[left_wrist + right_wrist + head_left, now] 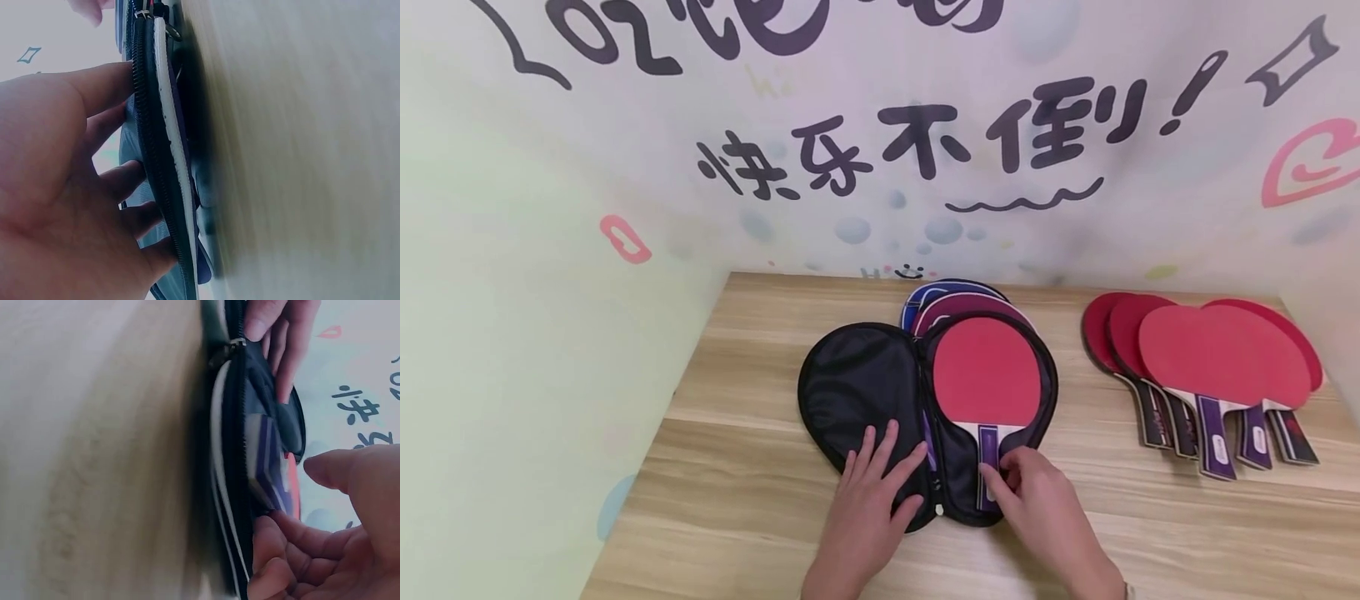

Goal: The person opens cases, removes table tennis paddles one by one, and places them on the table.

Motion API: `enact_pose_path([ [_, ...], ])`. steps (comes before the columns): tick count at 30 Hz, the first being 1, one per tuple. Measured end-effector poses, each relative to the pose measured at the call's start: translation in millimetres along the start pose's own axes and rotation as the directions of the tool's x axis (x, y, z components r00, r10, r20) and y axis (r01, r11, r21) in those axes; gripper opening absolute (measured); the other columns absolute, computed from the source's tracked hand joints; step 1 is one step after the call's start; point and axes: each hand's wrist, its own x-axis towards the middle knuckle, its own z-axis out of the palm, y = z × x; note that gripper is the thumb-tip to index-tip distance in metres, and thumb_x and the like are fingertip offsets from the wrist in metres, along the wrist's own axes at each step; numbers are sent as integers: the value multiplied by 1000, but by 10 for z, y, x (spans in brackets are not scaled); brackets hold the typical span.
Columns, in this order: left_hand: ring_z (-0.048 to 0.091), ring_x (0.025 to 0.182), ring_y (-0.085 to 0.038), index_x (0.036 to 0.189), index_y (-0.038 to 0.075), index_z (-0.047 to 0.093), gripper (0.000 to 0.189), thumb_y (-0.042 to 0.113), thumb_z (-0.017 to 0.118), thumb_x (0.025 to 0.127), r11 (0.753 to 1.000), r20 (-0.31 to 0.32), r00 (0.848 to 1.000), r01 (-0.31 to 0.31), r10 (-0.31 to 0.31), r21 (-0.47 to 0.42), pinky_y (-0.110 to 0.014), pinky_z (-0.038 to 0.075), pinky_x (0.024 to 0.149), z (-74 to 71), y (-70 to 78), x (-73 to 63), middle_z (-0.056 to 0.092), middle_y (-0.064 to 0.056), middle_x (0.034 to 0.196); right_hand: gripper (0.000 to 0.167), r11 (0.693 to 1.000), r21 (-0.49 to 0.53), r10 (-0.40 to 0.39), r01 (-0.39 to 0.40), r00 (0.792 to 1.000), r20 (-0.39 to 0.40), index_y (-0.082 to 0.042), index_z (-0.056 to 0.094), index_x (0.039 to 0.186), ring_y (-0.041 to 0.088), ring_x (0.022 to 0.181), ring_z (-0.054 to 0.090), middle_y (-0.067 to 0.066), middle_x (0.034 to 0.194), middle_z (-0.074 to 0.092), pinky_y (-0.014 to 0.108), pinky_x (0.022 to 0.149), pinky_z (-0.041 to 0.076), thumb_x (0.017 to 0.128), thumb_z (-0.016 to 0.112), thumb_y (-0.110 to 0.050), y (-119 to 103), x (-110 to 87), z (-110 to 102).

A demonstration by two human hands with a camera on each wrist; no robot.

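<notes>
A black zippered paddle case [859, 375] lies unfolded on the table. In its right half sits a red table tennis paddle [987, 371], with its purple-and-white handle toward me. My left hand [872, 504] rests on the case's left flap, fingers spread. The left wrist view shows its fingertips against the flap, beside the zipper edge [156, 137]. My right hand [1037, 492] is at the paddle's handle [265, 459], thumb over it and other fingers curled at its right side by the case edge. The handle's lower end is partly hidden by the thumb.
Blue [917, 300] and maroon [951, 307] cases lie stacked behind the unfolded case, partly covered by it. To the right, several red paddles [1198, 354] overlap in a fan. A printed wall [880, 233] borders the wooden table [715, 467] at the back.
</notes>
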Motion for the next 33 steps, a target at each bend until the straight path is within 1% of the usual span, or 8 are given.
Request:
enact_pose_path([
  [3,19,159,-36,153,47,39,64,37,68,97,1000,-4,1000,5,-5,-1,-67,32,118,-5,1,-18,22,2,172,34,1000,-28,2,-2,1000,13,-5,65,95,10,69,51,2,81,57,25,60,45,91,77,-37,11,-7,62],
  [6,19,159,-36,153,47,40,64,38,68,97,1000,-6,1000,3,-3,4,-67,33,118,-9,1,-16,22,2,172,42,998,-63,-22,21,1000,-12,-1,63,97,12,70,53,4,84,58,29,62,47,88,80,-38,21,-14,134],
  [10,19,159,-36,153,46,41,63,38,68,97,1000,-10,1000,0,0,-1,-66,33,118,-12,2,-14,23,1,172,41,996,-82,-30,26,999,-39,1,62,98,13,69,53,5,84,58,30,61,47,86,81,-33,18,-17,168],
  [14,19,159,-36,153,46,41,63,37,68,97,1000,-7,1000,-2,2,-12,-67,33,118,-16,2,-11,23,1,172,33,999,-48,24,-25,1000,-20,0,62,98,11,65,49,3,80,55,24,55,41,87,78,-27,11,-18,123],
  [17,19,159,-36,153,46,41,63,37,68,97,1000,-3,1000,-3,3,-22,-67,33,118,-18,-4,-13,23,1,172,29,999,-22,41,-42,998,-41,-3,62,96,10,63,47,0,76,54,21,53,38,85,79,-24,21,-20,83],
  [21,19,159,-37,153,46,41,64,36,68,96,1000,0,1000,-3,3,-31,-67,32,118,-25,-16,-14,23,0,172,25,999,11,39,-39,995,-91,-6,63,94,7,62,46,-2,73,54,20,54,38,84,79,-22,47,-34,22],
  [26,18,159,-36,154,47,40,66,35,70,96,999,14,1000,7,-6,-46,-67,31,119,-35,-22,-14,21,1,172,21,997,71,47,-39,992,-116,-8,65,95,3,62,48,-4,72,58,20,54,40,84,79,-20,85,-65,-57],
  [33,17,159,-37,154,47,39,67,34,71,96,998,33,999,14,-12,-66,-68,31,118,-41,-33,-17,21,1,172,20,990,139,4,22,984,-180,-9,66,95,-3,61,49,-5,71,60,18,52,44,82,80,-13,132,-105,-122],
])
